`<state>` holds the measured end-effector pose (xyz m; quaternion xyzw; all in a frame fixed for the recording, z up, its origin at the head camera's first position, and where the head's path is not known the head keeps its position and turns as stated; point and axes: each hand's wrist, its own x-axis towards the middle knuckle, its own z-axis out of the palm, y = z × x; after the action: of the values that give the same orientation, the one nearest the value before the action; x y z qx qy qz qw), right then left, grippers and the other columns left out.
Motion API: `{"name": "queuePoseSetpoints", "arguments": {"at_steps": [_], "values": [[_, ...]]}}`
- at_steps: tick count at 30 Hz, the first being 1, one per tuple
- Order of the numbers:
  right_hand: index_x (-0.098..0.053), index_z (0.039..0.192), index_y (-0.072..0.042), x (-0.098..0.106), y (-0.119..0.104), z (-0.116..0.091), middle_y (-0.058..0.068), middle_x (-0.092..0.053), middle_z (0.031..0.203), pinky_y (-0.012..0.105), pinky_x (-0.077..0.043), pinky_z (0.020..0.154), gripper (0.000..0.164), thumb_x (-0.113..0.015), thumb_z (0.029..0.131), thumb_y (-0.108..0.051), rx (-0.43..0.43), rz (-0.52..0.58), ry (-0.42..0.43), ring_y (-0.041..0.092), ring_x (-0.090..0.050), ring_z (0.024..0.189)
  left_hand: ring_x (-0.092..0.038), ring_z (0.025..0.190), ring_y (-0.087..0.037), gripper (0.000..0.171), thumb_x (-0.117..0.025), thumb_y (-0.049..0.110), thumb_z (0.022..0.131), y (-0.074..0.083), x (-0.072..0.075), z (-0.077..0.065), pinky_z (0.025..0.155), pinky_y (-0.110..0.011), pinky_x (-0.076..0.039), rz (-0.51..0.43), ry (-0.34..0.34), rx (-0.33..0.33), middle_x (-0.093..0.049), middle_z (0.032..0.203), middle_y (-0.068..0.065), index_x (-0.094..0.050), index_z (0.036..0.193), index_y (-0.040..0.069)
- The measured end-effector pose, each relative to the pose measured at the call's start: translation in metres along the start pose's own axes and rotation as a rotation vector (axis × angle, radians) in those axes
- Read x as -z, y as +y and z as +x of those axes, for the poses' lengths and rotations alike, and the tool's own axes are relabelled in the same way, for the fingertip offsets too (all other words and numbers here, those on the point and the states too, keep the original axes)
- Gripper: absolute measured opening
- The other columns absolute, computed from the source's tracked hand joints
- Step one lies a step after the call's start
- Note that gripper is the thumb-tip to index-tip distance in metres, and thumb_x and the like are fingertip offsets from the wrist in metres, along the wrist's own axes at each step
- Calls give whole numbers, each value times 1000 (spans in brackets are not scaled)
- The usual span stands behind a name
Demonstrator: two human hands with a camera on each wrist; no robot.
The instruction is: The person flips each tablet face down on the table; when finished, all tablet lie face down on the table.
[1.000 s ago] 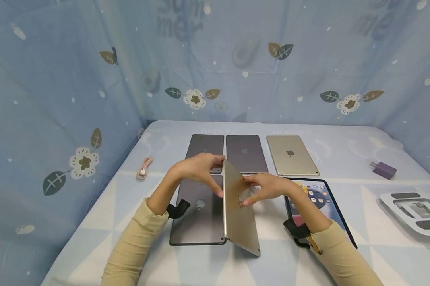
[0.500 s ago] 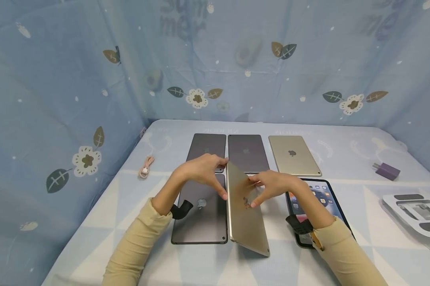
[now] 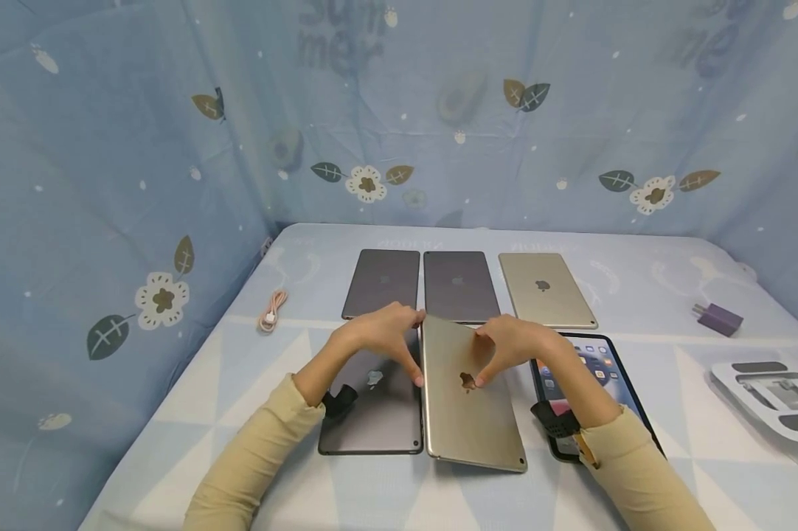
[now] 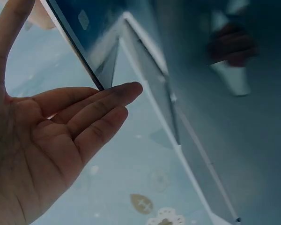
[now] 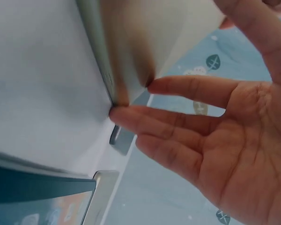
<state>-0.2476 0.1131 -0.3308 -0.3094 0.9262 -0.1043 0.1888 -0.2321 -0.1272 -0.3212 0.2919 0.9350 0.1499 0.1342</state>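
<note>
In the head view, a gold tablet [image 3: 472, 420] with a bitten-apple logo is tilted, back side up, its right part lower near the table. My left hand [image 3: 382, 330] holds its left edge, thumb on the edge and fingertips at the far left corner. The left wrist view shows the fingers [image 4: 100, 105] right at a corner on the glossy screen side. My right hand [image 3: 515, 343] holds the far right part, thumb by the logo. In the right wrist view, its fingertips [image 5: 119, 115] meet the tablet's edge. A grey tablet [image 3: 372, 420] lies just left, partly under my left arm.
Behind lie two dark grey tablets [image 3: 387, 280] and another gold tablet [image 3: 548, 295]. A tablet with a lit screen [image 3: 621, 376] lies under my right forearm. At right are a purple charger plug [image 3: 719, 319] and a white stand [image 3: 751, 387]; at left, a coiled pink cable [image 3: 271, 311].
The gold tablet, steeply upright before, has tipped over to the right, so its back faces up more. Both hands have kept hold; the left has come slightly nearer.
</note>
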Motion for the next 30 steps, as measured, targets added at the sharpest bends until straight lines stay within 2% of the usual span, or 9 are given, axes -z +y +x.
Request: {"name": "queuePoseSetpoints", "arguments": {"at_steps": [2,5,8,11,16,21,26,28,30], "values": [[-52,130,10,-2,0,-1,20,-59,125,47,-47,96,86,-85,68,-41,-30,-13,3,33,-55,114,-60,107,-23,90,-90,47,57,-1,-5,4,90,-36,-51,38,-15,10,-64,117,-11,-54,126,1],[-61,113,4,-4,1,-1,11,-62,104,37,-49,81,68,-85,67,-40,-43,-34,15,24,-56,95,-60,98,-18,91,-91,45,57,-1,-11,10,85,-32,-52,65,-30,13,-65,113,-7,-54,127,1],[-61,93,-4,-5,1,-1,4,-56,88,30,-43,68,51,-86,65,-39,-53,-46,29,18,-49,82,-61,101,-17,90,-92,43,58,0,-16,14,89,-32,-52,63,-43,19,-65,115,-6,-54,128,2],[-58,79,-8,-6,2,-2,3,-52,82,28,-40,63,44,-87,64,-38,-67,-48,46,18,-46,78,-60,104,-17,89,-91,44,58,1,-20,17,90,-32,-51,84,-56,37,-64,117,-5,-55,128,3],[-59,67,-9,-9,3,-2,3,-52,78,26,-39,59,37,-88,65,-32,-83,-61,73,17,-46,74,-52,83,-12,66,-89,47,60,8,-25,20,73,-26,-47,143,-126,62,-60,96,1,-60,104,7],[-59,66,-9,-12,5,0,3,-51,77,26,-39,57,37,-88,65,-32,-102,-55,78,17,-46,72,-49,73,-9,57,-90,44,61,15,-27,22,66,-22,-44,173,-143,92,-54,84,5,-59,94,9],[-56,69,-9,-10,15,-2,2,-51,74,27,-38,59,37,-85,69,-31,-50,-2,73,16,-46,70,-47,67,-9,47,-87,45,66,19,-26,24,60,-22,-42,159,-138,108,-55,76,5,-60,84,10],[-61,79,-4,-7,22,-4,5,-59,80,29,-44,64,35,-83,72,-30,-23,37,82,19,-53,76,-47,66,-8,46,-85,46,68,20,-24,25,58,-22,-41,155,-133,107,-55,73,5,-59,81,10],[-66,98,3,-5,29,-7,11,-66,95,36,-50,75,44,-82,74,-30,-6,90,91,25,-60,89,-47,65,-8,45,-83,46,70,21,-23,27,58,-21,-40,150,-126,105,-54,72,5,-58,80,10]]}}
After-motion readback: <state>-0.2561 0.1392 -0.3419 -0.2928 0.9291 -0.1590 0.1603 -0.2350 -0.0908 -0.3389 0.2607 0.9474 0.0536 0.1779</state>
